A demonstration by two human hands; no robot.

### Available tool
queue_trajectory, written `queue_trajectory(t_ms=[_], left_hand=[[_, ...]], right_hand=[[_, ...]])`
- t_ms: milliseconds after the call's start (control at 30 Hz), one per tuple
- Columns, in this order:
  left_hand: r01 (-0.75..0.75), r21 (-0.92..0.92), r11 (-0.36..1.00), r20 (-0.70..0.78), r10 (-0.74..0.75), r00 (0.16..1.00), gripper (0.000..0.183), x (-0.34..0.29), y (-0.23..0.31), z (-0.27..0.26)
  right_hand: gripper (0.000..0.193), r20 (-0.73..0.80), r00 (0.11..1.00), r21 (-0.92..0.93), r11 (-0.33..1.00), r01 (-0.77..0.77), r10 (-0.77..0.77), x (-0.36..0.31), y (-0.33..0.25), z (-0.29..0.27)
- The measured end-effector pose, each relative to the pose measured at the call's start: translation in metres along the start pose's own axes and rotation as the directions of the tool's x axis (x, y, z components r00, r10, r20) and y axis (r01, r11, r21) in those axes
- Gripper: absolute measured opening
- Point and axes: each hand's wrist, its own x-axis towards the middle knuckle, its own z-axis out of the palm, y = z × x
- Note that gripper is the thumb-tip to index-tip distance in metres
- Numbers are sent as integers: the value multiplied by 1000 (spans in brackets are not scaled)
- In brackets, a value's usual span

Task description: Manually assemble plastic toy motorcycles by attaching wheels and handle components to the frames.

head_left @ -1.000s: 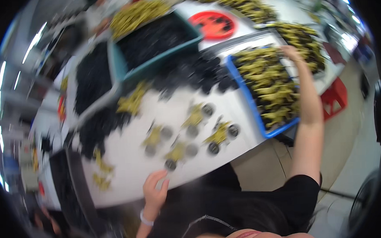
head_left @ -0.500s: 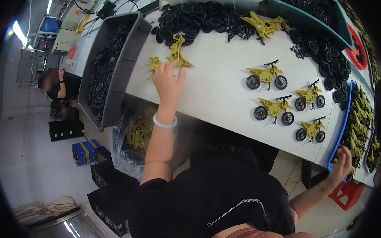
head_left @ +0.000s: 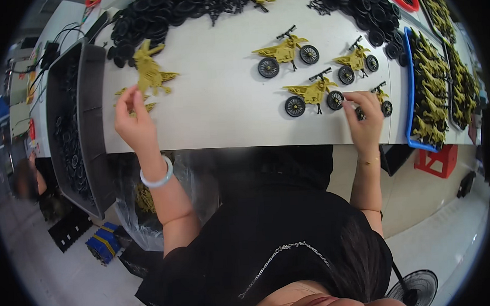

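My left hand (head_left: 135,122) is at the left of the table, thumb and forefinger pinched at the lower end of a yellow toy motorcycle body (head_left: 151,75). More yellow pieces lie partly hidden behind that hand. My right hand (head_left: 366,113) has its thumb and fingers apart and curved beside the front wheel of a yellow toy motorcycle (head_left: 310,92) with black wheels. Whether it touches that wheel I cannot tell. It partly covers another toy motorcycle (head_left: 383,94). Two more toy motorcycles, one farther left (head_left: 285,52) and one farther right (head_left: 356,61), stand behind.
Black wheels (head_left: 138,22) are heaped along the back left, more wheels (head_left: 372,13) at the back right. A grey bin (head_left: 92,104) of wheels borders the left. A blue tray (head_left: 410,93) of yellow-black toys lies right. Below are a red stool (head_left: 437,160) and a plastic bag (head_left: 195,195).
My right hand has moved from beside the blue tray onto the table near the motorcycles. My left fingers have closed at the yellow body. The view has turned toward the right.
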Motion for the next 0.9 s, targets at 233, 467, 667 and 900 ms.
queue_trajectory(t_ms=[233, 467, 667, 900], left_hand=[[304, -99, 948, 568, -197, 799, 12, -48, 24, 6], [-291, 275, 917, 472, 135, 871, 35, -60, 54, 24], [-232, 225, 947, 506, 90, 858, 36, -66, 51, 23], [-205, -318, 926, 590, 362, 722, 38, -84, 120, 39]], right_hand=[[15, 9, 1000, -244, 969, 20, -18, -25, -23, 32], [14, -45, 996, -252, 966, 57, -71, -36, -17, 48], [15, -49, 993, -203, 975, 92, -104, -47, -23, 50], [16, -81, 990, -162, 981, 105, -120, -50, -23, 50]])
